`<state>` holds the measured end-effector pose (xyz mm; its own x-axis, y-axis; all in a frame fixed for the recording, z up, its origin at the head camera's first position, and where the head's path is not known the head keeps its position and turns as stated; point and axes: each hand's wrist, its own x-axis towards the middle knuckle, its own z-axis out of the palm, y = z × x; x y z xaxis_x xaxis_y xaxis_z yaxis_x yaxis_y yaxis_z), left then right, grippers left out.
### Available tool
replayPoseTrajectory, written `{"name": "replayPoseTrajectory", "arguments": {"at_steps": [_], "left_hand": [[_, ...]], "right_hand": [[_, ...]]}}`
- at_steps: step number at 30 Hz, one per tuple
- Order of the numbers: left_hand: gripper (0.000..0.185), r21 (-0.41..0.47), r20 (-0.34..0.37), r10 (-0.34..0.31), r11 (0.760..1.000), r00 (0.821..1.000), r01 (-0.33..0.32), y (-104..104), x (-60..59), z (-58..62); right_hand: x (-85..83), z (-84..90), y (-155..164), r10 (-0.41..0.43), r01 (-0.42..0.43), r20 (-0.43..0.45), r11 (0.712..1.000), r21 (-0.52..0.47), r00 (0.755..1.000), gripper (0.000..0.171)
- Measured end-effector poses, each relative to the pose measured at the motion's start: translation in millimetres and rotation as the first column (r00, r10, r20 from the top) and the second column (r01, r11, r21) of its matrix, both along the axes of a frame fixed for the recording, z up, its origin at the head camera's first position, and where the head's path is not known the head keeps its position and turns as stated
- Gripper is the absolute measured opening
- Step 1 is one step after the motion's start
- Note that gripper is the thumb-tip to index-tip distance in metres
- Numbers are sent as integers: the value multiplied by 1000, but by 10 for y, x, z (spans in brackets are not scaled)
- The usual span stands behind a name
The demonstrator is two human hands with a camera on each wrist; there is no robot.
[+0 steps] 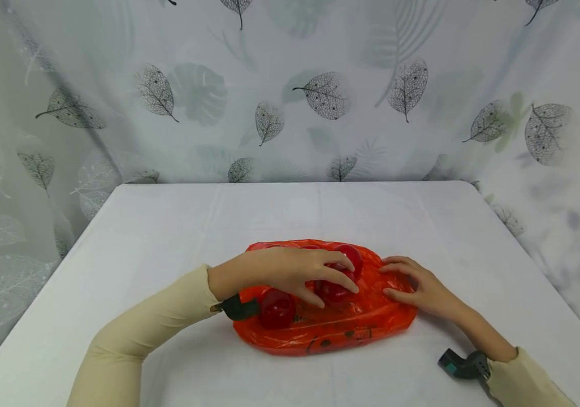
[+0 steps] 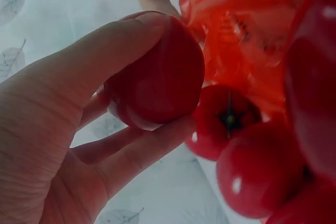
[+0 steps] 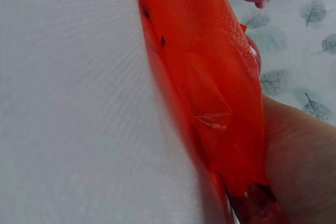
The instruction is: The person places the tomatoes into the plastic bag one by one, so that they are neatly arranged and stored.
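Note:
My left hand point(image 1: 290, 268) reaches over an orange-red plastic bag point(image 1: 341, 337) and grips a tomato point(image 2: 163, 77) between thumb and fingers, above the bag. Other red tomatoes lie on the bag: one point(image 1: 276, 309) by the left wrist, another point(image 1: 355, 259) just behind the held one. In the left wrist view a tomato with a green calyx point(image 2: 212, 129) sits below the fingertips, beside a smooth tomato point(image 2: 257, 171). My right hand point(image 1: 424, 288) holds the bag's right end, thumb in front and fingers behind. Part of that hand is hidden by the film in the right wrist view.
The bag lies mid-table on a white tabletop point(image 1: 183, 226). A leaf-printed curtain point(image 1: 290, 85) hangs behind and along both sides. Dark wrist cameras are strapped on, one point(image 1: 241, 308) at the left wrist and one point(image 1: 465, 364) at the right.

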<state>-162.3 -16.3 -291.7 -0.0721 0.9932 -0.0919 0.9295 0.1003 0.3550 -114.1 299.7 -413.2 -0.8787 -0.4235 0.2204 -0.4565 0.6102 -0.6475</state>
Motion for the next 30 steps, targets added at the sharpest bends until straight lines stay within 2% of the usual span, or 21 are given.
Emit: {"name": "replayPoseTrajectory", "arguments": {"at_steps": [3, 11, 21, 30], "left_hand": [[54, -29, 18, -6, 1000, 1000, 6, -7, 28, -42], [52, -30, 69, -43, 999, 997, 45, -40, 66, -203], [56, -116, 51, 13, 993, 999, -7, -99, 123, -352], [55, -118, 48, 15, 993, 999, -9, -107, 141, -469]], "right_hand": [[-8, 8, -1, 0, 0, -4, 1000, 0, 1000, 38], [-23, 20, -9, 7, -7, -12, 1000, -14, 1000, 36], [-40, 23, -20, 14, -14, -8, 1000, -20, 1000, 36], [0, 11, -2, -2, 2, -1, 1000, -14, 1000, 35]]}}
